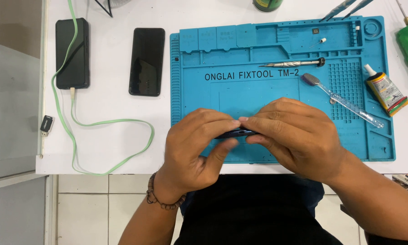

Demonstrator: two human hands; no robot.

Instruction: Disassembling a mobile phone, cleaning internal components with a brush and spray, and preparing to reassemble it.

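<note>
White desk, blue mat (pixel 276 90) at its near edge: over the mat's near edge, left hand (pixel 192 145) and right hand (pixel 294 136) pinch a thin dark phone (pixel 235 133) edge-on by its ends; likely light, stiff, slick, fragile, best held by the side rails.

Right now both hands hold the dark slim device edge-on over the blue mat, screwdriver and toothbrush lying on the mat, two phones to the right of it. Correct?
Not quite. In the head view the two phones lie left of the blue mat, not right. The rest holds: left hand and right hand hold the dark slim device edge-on; screwdriver and toothbrush lie on the mat.
</note>
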